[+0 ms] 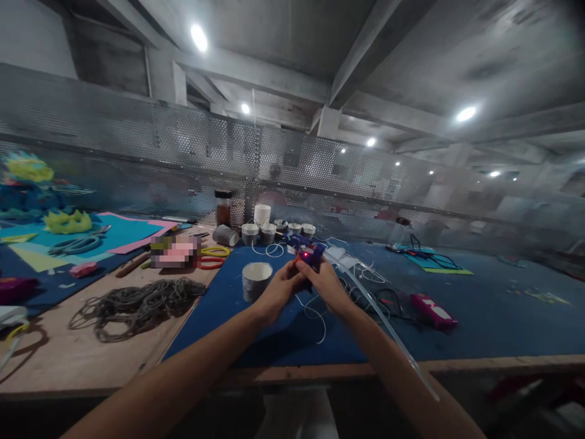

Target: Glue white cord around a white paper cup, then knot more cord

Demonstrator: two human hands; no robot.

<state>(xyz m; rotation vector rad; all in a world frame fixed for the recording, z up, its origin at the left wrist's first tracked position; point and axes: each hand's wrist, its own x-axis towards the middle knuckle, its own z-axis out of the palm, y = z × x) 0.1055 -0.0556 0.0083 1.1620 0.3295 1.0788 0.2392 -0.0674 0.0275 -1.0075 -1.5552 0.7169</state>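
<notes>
Both of my hands are raised over the blue work mat, closed round a dark blue hot glue gun (pixel 315 251) with a lit red light. My left hand (pixel 283 283) grips its near left side, and my right hand (pixel 326 280) wraps the right side. From the gun's back a long clear glue stick (pixel 388 329) slants down across my right forearm. Just left of my left hand stands a pale cup (pixel 256 281), its outside wrapped in something greyish. White cord (pixel 320 317) lies in loose loops beneath my hands. My fingers partly hide the gun.
Several small cups (pixel 268 233) and a dark-lidded jar (pixel 223 210) stand by the perforated metal screen. A tangle of grey cord (pixel 146 305) lies left, near orange-handled scissors (pixel 211 262). A magenta box (pixel 433 311) with dark cable sits right. Coloured paper (pixel 132 228) covers the far left.
</notes>
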